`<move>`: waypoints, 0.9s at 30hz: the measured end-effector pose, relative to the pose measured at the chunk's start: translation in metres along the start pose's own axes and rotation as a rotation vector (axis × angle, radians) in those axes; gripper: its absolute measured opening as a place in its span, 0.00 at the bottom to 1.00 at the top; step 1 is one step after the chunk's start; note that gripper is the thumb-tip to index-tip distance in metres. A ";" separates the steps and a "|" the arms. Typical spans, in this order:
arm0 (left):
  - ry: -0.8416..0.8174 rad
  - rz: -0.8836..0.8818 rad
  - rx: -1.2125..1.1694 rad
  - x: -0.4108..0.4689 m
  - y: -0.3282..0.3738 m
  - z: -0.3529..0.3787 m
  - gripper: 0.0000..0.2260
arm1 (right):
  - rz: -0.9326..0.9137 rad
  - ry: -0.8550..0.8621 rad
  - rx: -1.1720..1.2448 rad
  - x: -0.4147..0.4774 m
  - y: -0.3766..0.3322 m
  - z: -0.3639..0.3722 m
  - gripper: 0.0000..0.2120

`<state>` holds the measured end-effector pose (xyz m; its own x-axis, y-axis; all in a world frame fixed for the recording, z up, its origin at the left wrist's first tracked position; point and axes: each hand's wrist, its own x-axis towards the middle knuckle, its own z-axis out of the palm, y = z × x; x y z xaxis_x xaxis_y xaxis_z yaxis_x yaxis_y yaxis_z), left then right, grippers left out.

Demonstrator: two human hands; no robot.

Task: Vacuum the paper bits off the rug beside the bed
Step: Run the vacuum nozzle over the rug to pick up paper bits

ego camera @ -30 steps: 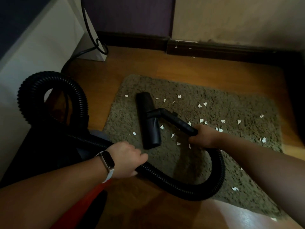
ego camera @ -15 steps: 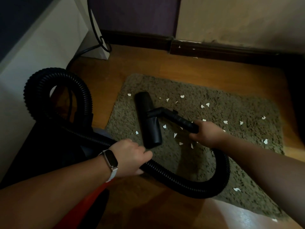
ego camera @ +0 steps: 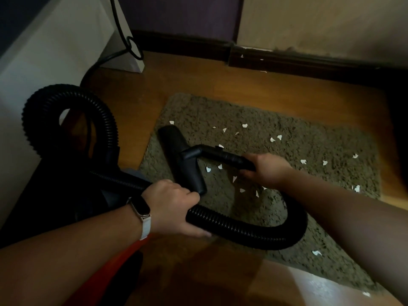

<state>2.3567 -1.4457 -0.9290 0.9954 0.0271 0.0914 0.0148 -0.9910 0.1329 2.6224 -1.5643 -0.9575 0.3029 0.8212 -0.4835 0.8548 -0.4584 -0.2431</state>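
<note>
vacuum body: red shell (ego camera: pixel 117 268) is showing at the near left, mostly hidden under the left forearm.
left hand: (ego camera: pixel 174 206) is gripping the ribbed hose (ego camera: pixel 242 231), fingers curled over the top and thumb underneath; a pale wristband (ego camera: pixel 142 214) is sitting on the wrist.
hose: is looping over the rug's near edge between both hands; a second loop is arching at the far left beside a white panel (ego camera: pixel 55 62).
right hand: (ego camera: pixel 267 171) is clasping the wand (ego camera: pixel 223 155), fingers wrapped round it.
nozzle: (ego camera: pixel 181 160) is lying flat on the rug's left part.
paper bits: white scraps (ego camera: pixel 272 139) are lying scattered across the pile, some just beside the nozzle, others near the right edge.
rug: (ego camera: pixel 309 180) is lying on the wooden floor (ego camera: pixel 242 85).
far: a black cable (ego camera: pixel 123 36) is hanging by the panel; dark skirting (ego camera: pixel 309 60) is running along the wall.
</note>
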 end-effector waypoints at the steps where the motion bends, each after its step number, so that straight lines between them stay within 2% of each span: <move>1: 0.003 -0.005 -0.018 0.000 0.001 0.001 0.29 | -0.005 0.011 -0.038 0.000 0.000 0.001 0.19; 13: -0.155 -0.042 -0.131 0.003 0.012 0.003 0.32 | -0.079 0.135 -0.053 0.005 -0.004 0.006 0.20; 19: -0.175 -0.015 -0.111 0.002 0.016 0.003 0.31 | -0.157 0.080 -0.104 0.019 -0.020 0.004 0.20; 27: -0.357 -0.136 -0.124 0.007 0.020 -0.004 0.31 | -0.038 0.047 -0.007 0.009 0.013 0.000 0.22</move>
<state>2.3641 -1.4645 -0.9220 0.9556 0.0879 -0.2812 0.1589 -0.9575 0.2406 2.6362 -1.5629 -0.9655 0.2897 0.8531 -0.4339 0.8690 -0.4244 -0.2543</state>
